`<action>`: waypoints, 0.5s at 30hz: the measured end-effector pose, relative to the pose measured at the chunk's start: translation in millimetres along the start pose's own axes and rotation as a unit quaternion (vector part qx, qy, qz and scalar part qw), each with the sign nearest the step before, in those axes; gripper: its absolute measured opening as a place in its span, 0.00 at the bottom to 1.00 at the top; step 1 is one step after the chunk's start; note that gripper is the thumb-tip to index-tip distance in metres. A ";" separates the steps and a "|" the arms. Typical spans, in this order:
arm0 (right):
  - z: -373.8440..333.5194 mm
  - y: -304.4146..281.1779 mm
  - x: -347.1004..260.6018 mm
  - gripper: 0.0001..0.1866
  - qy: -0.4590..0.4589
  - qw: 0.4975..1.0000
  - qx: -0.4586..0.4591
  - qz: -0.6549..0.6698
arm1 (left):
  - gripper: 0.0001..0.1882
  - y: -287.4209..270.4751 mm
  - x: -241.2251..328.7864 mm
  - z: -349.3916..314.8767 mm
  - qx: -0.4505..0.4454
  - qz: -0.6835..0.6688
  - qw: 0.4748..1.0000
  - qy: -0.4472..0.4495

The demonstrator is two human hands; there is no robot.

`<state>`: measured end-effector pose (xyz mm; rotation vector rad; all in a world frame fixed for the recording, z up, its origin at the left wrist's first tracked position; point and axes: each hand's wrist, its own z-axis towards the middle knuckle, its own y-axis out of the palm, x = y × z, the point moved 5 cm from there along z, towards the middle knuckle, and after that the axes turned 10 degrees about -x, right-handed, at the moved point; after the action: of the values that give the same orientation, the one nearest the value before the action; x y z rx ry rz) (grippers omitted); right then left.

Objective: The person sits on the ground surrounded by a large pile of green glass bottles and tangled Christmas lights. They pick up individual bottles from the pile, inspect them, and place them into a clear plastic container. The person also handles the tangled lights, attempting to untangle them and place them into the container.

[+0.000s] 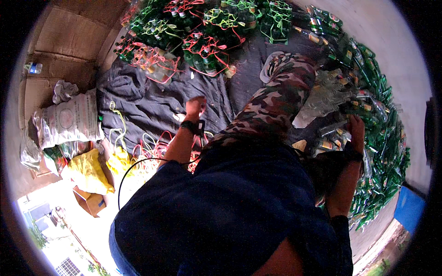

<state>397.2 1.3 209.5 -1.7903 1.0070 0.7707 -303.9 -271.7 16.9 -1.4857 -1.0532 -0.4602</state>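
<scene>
1. Green bottles (382, 152): loose pile, right side, on the ground.
2. Right hand (356, 129) reaches into the pile; finger state unclear.
3. Left hand (195, 106): fingers curled closed, over dark cloth (152, 106).
4. Tied bottle bundles (202, 46) far.

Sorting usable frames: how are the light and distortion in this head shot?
Head view: strong fisheye bending with a black rim; lower left blown out by daylight; the dark cloth and torso are dim; glare glints on the green bottles; the left hand looks slightly soft.
</scene>
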 end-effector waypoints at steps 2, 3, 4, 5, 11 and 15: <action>-1.2 0.0 -5.3 0.09 0.001 1.000 0.020 0.006 | 0.11 -17.9 57.1 18.9 -0.004 -0.443 0.889 -0.113; 0.2 -2.6 -6.4 0.09 0.001 1.000 0.030 0.009 | 0.12 -33.4 99.0 25.8 0.034 -0.419 0.900 -0.118; 1.5 -3.6 -8.5 0.09 -0.011 1.000 0.012 0.024 | 0.12 -44.8 115.8 37.6 0.005 -0.412 0.909 -0.058; 1.8 -4.8 -7.6 0.08 -0.022 0.999 -0.004 0.039 | 0.13 -55.1 147.2 44.7 0.001 -0.419 0.908 -0.024; -6.0 -5.0 -16.9 0.11 -0.029 0.996 0.044 0.066 | 0.19 -96.3 289.0 70.9 -0.003 -0.479 0.860 0.178; 1.3 -16.5 -8.8 0.13 -0.029 0.998 0.027 0.051 | 0.17 -115.1 365.4 70.5 0.040 -0.393 0.882 0.255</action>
<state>407.5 9.2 222.9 -1.6711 1.0779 0.8462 -230.0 -92.4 354.7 -0.7257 -1.1842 -1.2865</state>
